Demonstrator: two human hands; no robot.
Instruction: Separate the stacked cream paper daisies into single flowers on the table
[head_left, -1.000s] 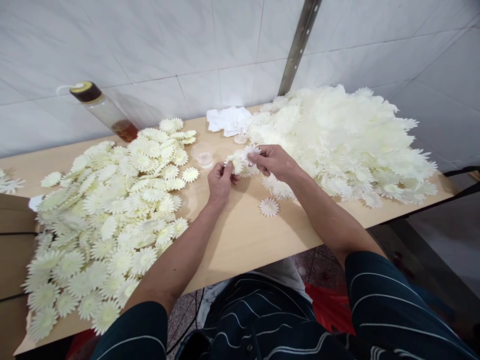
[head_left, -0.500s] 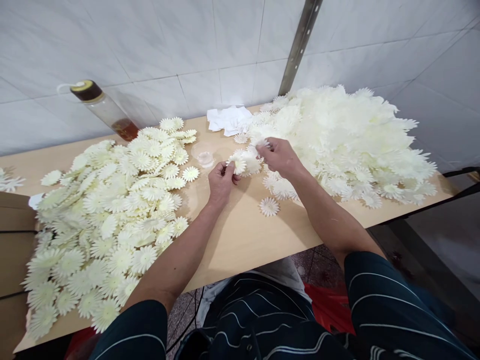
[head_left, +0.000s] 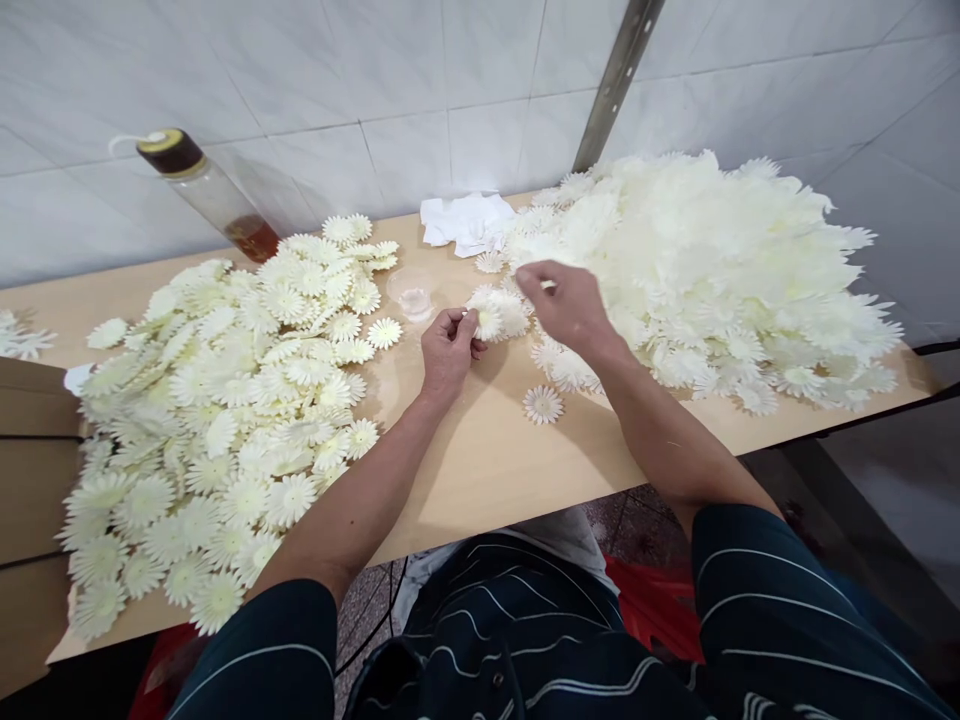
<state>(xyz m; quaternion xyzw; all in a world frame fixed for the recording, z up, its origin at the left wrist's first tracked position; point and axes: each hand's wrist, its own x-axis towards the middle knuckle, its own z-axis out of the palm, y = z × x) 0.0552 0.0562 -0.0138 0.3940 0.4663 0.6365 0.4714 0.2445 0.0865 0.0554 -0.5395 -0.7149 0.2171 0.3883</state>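
My left hand [head_left: 448,348] pinches a white artificial flower head [head_left: 488,320] with a pale yellow centre between thumb and fingers. More white petals lie just beyond it, touching or very close. My right hand [head_left: 564,305] hovers to the right, its fingers curled and a little blurred. What it grips, if anything, is hidden. Close in front of it, a single flower head [head_left: 542,404] lies on the table [head_left: 480,470]. A small clear dish [head_left: 413,302] with a whitish substance stands just beyond my left hand.
Left is a spread heap of yellowish-white flower heads [head_left: 225,420]; right, a taller pile of white ones [head_left: 720,270]. A tilted-looking bottle [head_left: 214,200] with brown liquid stands by the wall. Crumpled white paper [head_left: 466,222] lies at the back, a cardboard box [head_left: 34,520] at far left.
My right hand has swung slightly away from my left, and the petal piece it pinched no longer shows in its fingers. My left hand keeps its hold. The camera view has shifted slightly.
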